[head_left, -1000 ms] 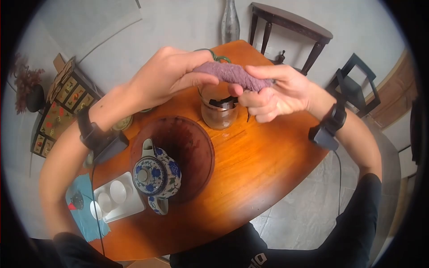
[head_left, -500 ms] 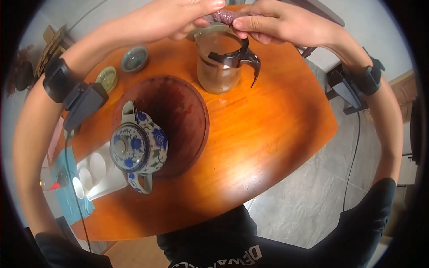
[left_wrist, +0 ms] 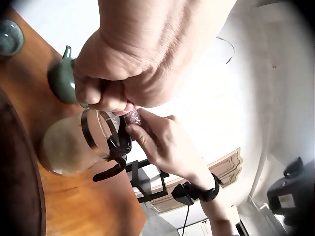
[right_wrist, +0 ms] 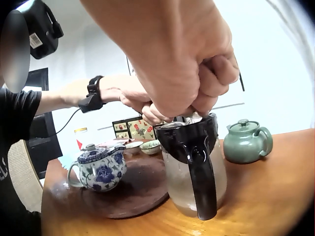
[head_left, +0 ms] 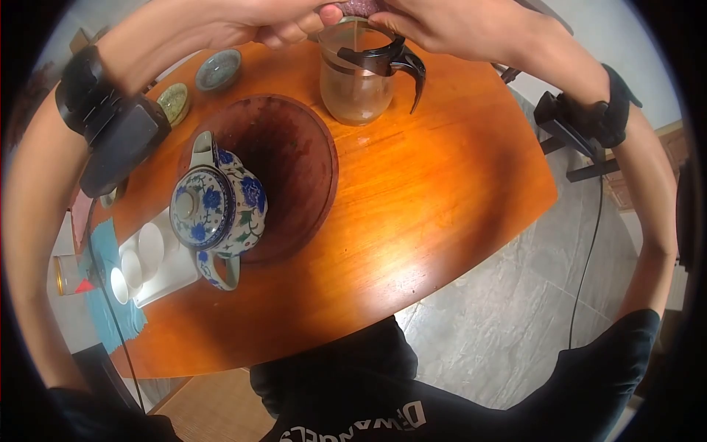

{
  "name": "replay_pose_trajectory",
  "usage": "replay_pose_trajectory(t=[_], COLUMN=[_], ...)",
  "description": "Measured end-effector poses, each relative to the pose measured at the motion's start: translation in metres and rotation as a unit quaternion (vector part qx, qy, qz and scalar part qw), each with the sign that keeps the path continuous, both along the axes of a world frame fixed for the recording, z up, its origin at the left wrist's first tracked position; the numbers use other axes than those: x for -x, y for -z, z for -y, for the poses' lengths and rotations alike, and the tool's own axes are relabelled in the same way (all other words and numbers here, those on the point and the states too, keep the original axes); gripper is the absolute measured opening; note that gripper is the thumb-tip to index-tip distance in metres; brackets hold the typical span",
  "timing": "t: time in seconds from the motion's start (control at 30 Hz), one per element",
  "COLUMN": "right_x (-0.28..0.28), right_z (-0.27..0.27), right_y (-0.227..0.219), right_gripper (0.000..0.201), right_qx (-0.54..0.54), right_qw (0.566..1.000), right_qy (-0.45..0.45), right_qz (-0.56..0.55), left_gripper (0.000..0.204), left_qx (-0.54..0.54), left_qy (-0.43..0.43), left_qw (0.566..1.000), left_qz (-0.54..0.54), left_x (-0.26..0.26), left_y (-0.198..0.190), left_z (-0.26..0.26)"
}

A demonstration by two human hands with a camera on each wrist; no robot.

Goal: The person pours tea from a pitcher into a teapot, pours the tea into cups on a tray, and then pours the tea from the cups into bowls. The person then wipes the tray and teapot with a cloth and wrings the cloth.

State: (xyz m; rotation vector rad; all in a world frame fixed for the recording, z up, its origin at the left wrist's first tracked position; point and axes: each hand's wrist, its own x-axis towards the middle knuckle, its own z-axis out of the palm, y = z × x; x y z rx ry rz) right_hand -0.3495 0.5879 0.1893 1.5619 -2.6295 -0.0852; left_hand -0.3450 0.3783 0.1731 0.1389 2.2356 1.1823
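Note:
A wet, twisted purple cloth (head_left: pixel 359 8) shows between my hands at the top of the head view. My left hand (head_left: pixel 287 23) grips one end and my right hand (head_left: pixel 434 28) the other; in the left wrist view the cloth (left_wrist: pixel 133 117) glistens. Both hands are right over the mouth of a glass pot (head_left: pixel 353 96) with a black rim and handle. Cloudy liquid fills part of this pot, and a thin pale streak runs down from the cloth into its opening. Most of the cloth is hidden inside my fingers.
A blue-and-white teapot (head_left: pixel 221 202) stands on a round dark-red board (head_left: pixel 302 132). Left of it are a white tray (head_left: pixel 173 272) with cups and a blue cloth (head_left: pixel 110 317). Two small bowls sit behind. A green teapot (right_wrist: pixel 246 142) stands beyond the glass pot.
My hands have brought the cloth down from in front of the wall to the glass pot's mouth and twisted it tighter. The head view has tilted, shifting the table's things upward.

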Motion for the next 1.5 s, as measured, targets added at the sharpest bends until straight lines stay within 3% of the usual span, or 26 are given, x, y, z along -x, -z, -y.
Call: replay_pose_trajectory(t=[0.07, 0.3, 0.47, 0.7, 0.77, 0.93, 0.97, 1.0, 1.03, 1.07, 1.1, 1.13, 1.17, 1.2, 1.23, 1.27, 1.33, 1.37, 1.4, 1.43, 1.47, 1.5], right_x=[0.000, 0.000, -0.002, 0.000, -0.006, -0.014, -0.011, -0.009, -0.016, -0.019, -0.028, -0.040, -0.048, -0.056, -0.063, -0.075, -0.099, -0.109, -0.119, -0.130, -0.144, -0.160], right_z=[0.006, 0.010, 0.017, 0.012, 0.004, -0.007, -0.009, -0.011, -0.011, -0.013, -0.015, -0.018, -0.021, -0.023, -0.024, -0.024, -0.023, -0.020, -0.017, -0.015, -0.014, -0.012], right_y=[-0.001, 0.011, 0.010, 0.015, 0.008, 0.004, 0.019, 0.026, 0.026, 0.027, 0.025, 0.024, 0.032, 0.045, 0.055, 0.064, 0.078, 0.085, 0.093, 0.101, 0.110, 0.119], right_gripper=[0.029, 0.023, 0.021, 0.027, 0.032, 0.038, 0.044, 0.050, 0.052, 0.048, 0.045, 0.042, 0.039, 0.036, 0.034, 0.037, 0.038, 0.038, 0.040, 0.042, 0.042, 0.043], right_qx=[-0.101, -0.094, -0.191, -0.194, -0.043, 0.047, 0.175, 0.300, 0.356, 0.399, 0.430, 0.447, 0.456, 0.441, 0.430, 0.429, 0.406, 0.409, 0.372, 0.331, 0.334, 0.331], right_qw=[0.992, 0.987, 0.963, 0.960, 0.988, 0.995, 0.981, 0.949, 0.911, 0.848, 0.758, 0.646, 0.500, 0.332, 0.226, 0.163, 0.065, 0.064, 0.006, -0.052, -0.053, -0.062], right_qy=[0.047, 0.057, 0.072, 0.115, 0.084, 0.082, 0.080, 0.075, 0.099, 0.131, 0.138, 0.137, 0.051, -0.039, -0.069, -0.096, -0.133, -0.136, -0.185, -0.234, -0.236, -0.195], right_qz=[-0.054, -0.120, -0.176, -0.166, -0.122, -0.014, 0.027, 0.066, 0.183, 0.325, 0.471, 0.603, 0.734, 0.833, 0.871, 0.883, 0.902, 0.900, 0.910, 0.913, 0.911, 0.921], left_gripper=[0.046, 0.045, 0.045, 0.046, 0.046, 0.046, 0.046, 0.045, 0.051, 0.051, 0.038, 0.029, 0.022, 0.029, 0.043, 0.043, 0.041, 0.038, 0.038, 0.045, 0.052, 0.055], left_qx=[0.005, 0.011, -0.002, 0.002, -0.026, -0.096, -0.188, -0.277, -0.216, -0.213, -0.218, -0.220, -0.161, -0.102, -0.027, -0.026, 0.008, 0.003, 0.002, 0.039, 0.076, 0.046], left_qy=[-0.009, -0.012, -0.040, -0.016, -0.021, 0.008, -0.001, -0.006, -0.115, -0.107, -0.016, 0.077, 0.116, 0.150, 0.202, 0.207, 0.229, 0.219, 0.223, 0.274, 0.322, 0.285], left_qw=[1.000, 0.999, 0.996, 0.998, 0.997, 0.992, 0.980, 0.959, 0.965, 0.965, 0.951, 0.916, 0.870, 0.804, 0.740, 0.737, 0.623, 0.591, 0.591, 0.551, 0.508, 0.480], left_qz=[0.012, 0.052, 0.083, 0.064, 0.067, 0.085, 0.072, 0.057, -0.095, -0.105, -0.218, -0.326, -0.451, -0.566, -0.641, -0.643, -0.748, -0.777, -0.775, -0.787, -0.795, -0.828], left_x=[0.004, 0.003, 0.012, 0.004, 0.007, -0.006, -0.004, -0.005, -0.033, -0.042, -0.046, -0.049, -0.054, -0.061, -0.072, -0.079, -0.086, -0.085, -0.090, -0.098, -0.107, -0.112], left_y=[0.003, -0.007, 0.000, -0.008, -0.008, -0.026, -0.017, -0.016, -0.022, -0.022, -0.019, -0.014, -0.009, -0.005, -0.012, -0.011, -0.001, 0.007, 0.008, 0.004, 0.004, 0.012], left_z=[-0.001, -0.001, -0.001, -0.003, 0.004, 0.011, 0.013, 0.014, -0.002, -0.002, 0.000, 0.002, 0.002, 0.003, 0.006, 0.004, 0.001, -0.001, 0.003, 0.004, 0.005, -0.003])
